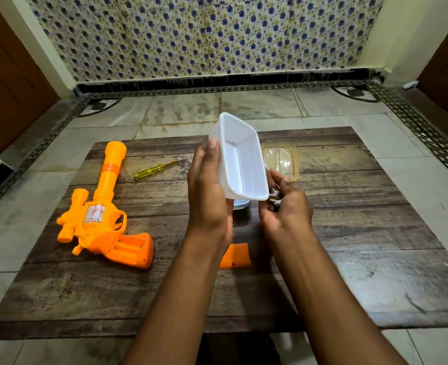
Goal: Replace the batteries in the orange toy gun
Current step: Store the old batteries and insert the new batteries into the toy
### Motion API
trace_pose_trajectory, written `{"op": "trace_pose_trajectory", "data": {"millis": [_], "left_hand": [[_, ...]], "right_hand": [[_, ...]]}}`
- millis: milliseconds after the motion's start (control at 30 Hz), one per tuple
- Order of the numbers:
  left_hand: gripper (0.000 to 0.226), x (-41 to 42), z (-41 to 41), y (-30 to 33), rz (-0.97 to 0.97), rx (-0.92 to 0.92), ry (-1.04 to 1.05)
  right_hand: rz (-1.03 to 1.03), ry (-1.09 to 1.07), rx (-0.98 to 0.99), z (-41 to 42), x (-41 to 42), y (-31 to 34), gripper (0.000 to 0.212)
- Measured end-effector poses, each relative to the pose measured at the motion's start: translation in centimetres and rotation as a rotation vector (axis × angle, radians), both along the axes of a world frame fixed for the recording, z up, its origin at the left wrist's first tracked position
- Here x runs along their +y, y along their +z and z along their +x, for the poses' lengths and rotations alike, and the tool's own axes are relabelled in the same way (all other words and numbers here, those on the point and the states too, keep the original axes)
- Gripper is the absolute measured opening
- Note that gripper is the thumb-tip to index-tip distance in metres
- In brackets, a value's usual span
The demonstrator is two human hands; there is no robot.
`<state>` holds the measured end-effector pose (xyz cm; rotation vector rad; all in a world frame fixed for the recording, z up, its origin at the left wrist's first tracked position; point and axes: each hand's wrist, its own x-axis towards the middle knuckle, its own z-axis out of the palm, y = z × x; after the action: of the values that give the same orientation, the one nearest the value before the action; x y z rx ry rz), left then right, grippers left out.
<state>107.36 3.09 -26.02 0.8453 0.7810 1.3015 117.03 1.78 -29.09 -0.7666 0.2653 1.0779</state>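
Midway, the left hand (207, 191) grips a tilted white plastic tub (241, 159), tipping cylindrical batteries (274, 200) into the cupped right hand (286, 206); the orange toy gun's (104, 206) compartment lies open, unfilled.

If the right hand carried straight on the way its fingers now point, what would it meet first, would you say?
The right hand, holding small dark batteries, points up-left; it would probably first meet the tilted white plastic container held by the left hand, already very close, though depth is uncertain.

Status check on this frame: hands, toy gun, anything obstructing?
Left hand tips white tub; right hand cups batteries. Orange toy gun lies with grip compartment open, cover off. Nothing obstructing.
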Motion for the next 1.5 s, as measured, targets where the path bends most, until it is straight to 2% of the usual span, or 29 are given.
{"op": "trace_pose_trajectory", "data": {"millis": [67,167,300,367,433,533,567,633,700,800,933,1100,1200,1233,1333,1500], "left_hand": [[0.047,-0.3,0.0,0.2,-0.102,-0.072,-0.032],[0.048,-0.9,0.2,0.6,-0.173,-0.113,-0.109],[0.059,-1.7,1.5,0.5,-0.261,-0.040,-0.166],[0.052,-2.0,2.4,-0.1,-0.269,0.027,-0.157],[0.056,-2.4,3.1,-0.3,-0.272,0.127,-0.164],[0.088,-3.0,3.8,-0.9,-0.195,0.396,-0.204],[0.084,-3.1,3.8,-1.1,-0.117,0.510,-0.217],[0.055,-3.4,3.8,-1.5,0.048,0.732,-0.202],[0.044,-3.7,3.7,-1.8,0.195,0.883,-0.155],[0.048,-4.1,3.6,-2.6,0.313,1.032,-0.118],[0.080,-4.3,3.2,-3.5,0.287,1.058,-0.185],[0.077,-4.4,3.2,-4.0,0.271,1.229,-0.234],[0.071,-4.3,3.1,-4.1,0.292,1.236,-0.193],[0.071,-4.2,3.1,-4.2,0.296,1.234,-0.190],[0.071,-4.4,3.1,-4.1,0.307,1.190,-0.182],[0.051,-4.0,2.6,-4.0,0.374,1.111,-0.033]], "right_hand": [[0.008,-0.023,0.020,0.9,0.0,-0.4,0.031],[-0.077,-0.017,-0.120,2.5,-0.4,-0.8,0.030],[-0.129,0.156,-0.536,4.5,-1.3,-0.1,0.041],[-0.189,0.281,-0.773,5.3,-2.1,0.4,0.045],[-0.268,0.347,-0.962,5.7,-2.9,0.8,0.039],[-0.358,0.375,-1.140,6.7,-3.6,0.5,0.024],[-0.401,0.367,-1.192,7.1,-3.7,0.2,0.024],[-0.498,0.342,-1.301,7.9,-3.8,-0.4,0.024],[-0.574,0.328,-1.428,8.3,-3.8,-0.6,0.022],[-0.659,0.316,-1.580,8.4,-3.8,-0.6,0.020],[-0.715,0.339,-1.669,8.4,-3.4,-1.5,0.023],[-0.726,0.365,-1.660,8.9,-3.0,-2.3,0.038],[-0.714,0.255,-1.679,8.8,-3.2,-1.7,0.045],[-0.674,0.203,-1.610,8.7,-3.3,-1.4,0.044],[-0.360,0.144,-1.091,8.4,-3.3,-0.4,0.034],[-0.010,0.287,-0.264,6.9,-2.8,1.4,0.031]]}}
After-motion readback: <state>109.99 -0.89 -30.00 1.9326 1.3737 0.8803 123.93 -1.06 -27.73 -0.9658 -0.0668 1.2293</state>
